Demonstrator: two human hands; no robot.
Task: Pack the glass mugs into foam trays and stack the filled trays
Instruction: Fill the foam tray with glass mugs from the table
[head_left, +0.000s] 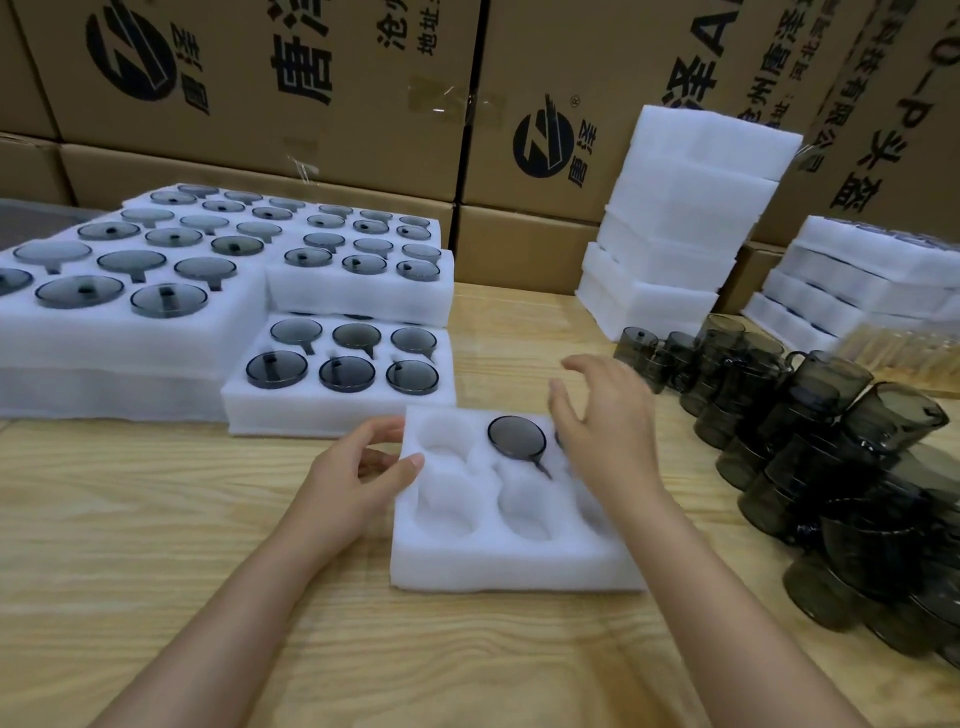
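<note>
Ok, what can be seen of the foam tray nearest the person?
The foam tray is white and soft-looking, with round pockets in two rows. It lies flat on the wooden table. One dark glass mug sits in the back middle pocket. The left hand holds its left edge; the right hand hovers over its right side.

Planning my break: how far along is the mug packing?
Done: several filled trays lie stacked at the left. In hand: the left hand holds the front tray, with at least one mug seated; the right hand hovers open above it. Left: its empty wells, and the loose mugs piled at the right.
</note>
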